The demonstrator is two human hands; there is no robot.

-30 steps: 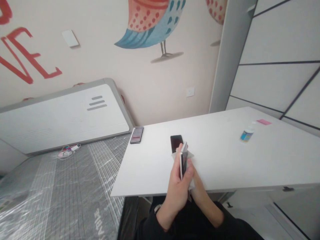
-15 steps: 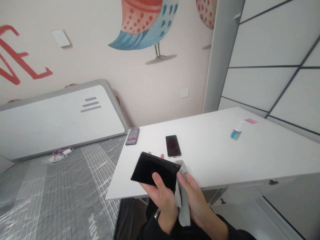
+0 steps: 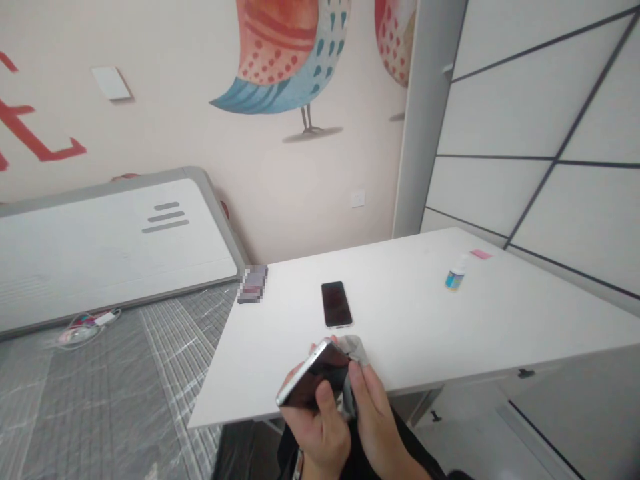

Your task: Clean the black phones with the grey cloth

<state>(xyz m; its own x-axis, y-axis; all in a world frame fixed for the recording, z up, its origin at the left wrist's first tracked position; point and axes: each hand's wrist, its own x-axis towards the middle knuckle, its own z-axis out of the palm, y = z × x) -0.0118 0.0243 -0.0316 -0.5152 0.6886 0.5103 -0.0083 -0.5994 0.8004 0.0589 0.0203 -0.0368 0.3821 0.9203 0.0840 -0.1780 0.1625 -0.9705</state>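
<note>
My left hand (image 3: 320, 423) is wrapped round a dark-screened tablet (image 3: 310, 383), its thumb lying on the glass. The tablet is tilted, so its silver edge shows. A grey cloth (image 3: 354, 350) is pinched in my right hand (image 3: 373, 407) against the right end of the tablet; part of the cloth is hidden behind the fingers. Just beyond my hands a smartphone (image 3: 337, 305) with a dark screen and a clear case rim lies flat on the white table (image 3: 400, 313).
At the table's far left corner sits a blurred-out item (image 3: 253, 284). A small spray bottle (image 3: 455, 277) with a blue label and a pink slip (image 3: 481, 254) are at the right. Left of the table is a plastic-covered mattress (image 3: 125, 400) with a bundle of cables (image 3: 83, 330).
The tablet has been tipped so that its silver edge faces up, and both hands have come slightly lower and closer together. The camera view has shifted a little.
</note>
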